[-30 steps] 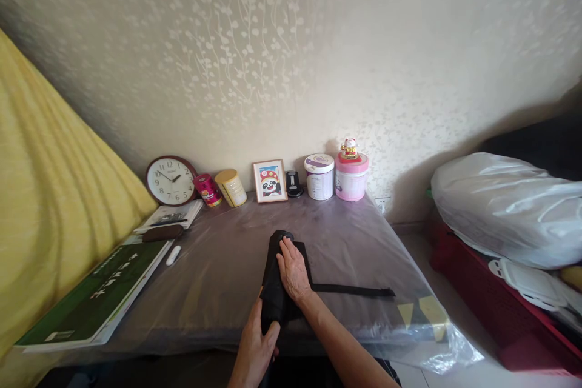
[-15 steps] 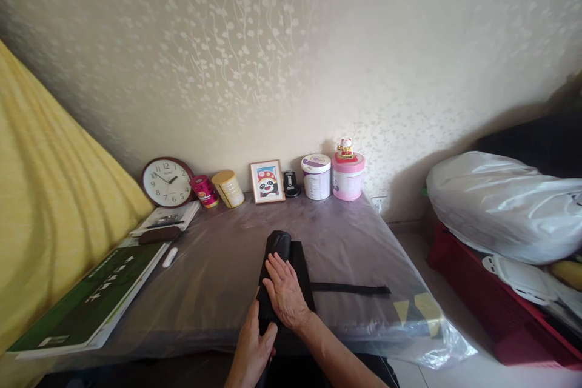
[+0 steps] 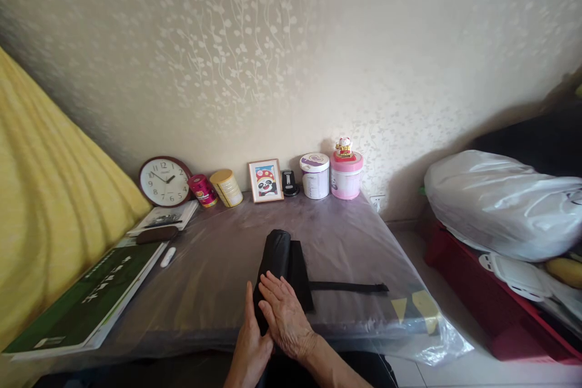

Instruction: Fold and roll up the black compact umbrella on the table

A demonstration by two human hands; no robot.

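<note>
The left hand (image 3: 253, 339) lies along the near left side of the black roll (image 3: 277, 248); with some fingers hidden, whether it grips cannot be told. The right hand (image 3: 287, 318) rests open and flat on top. Even pressure from both palms should keep the layers snug and the ends square. Just right of the grip lies the flat black flap (image 3: 299, 273), best left uncreased; beyond it, the strap (image 3: 348, 287) stretches rightward across the covered table (image 3: 218, 279).
</note>
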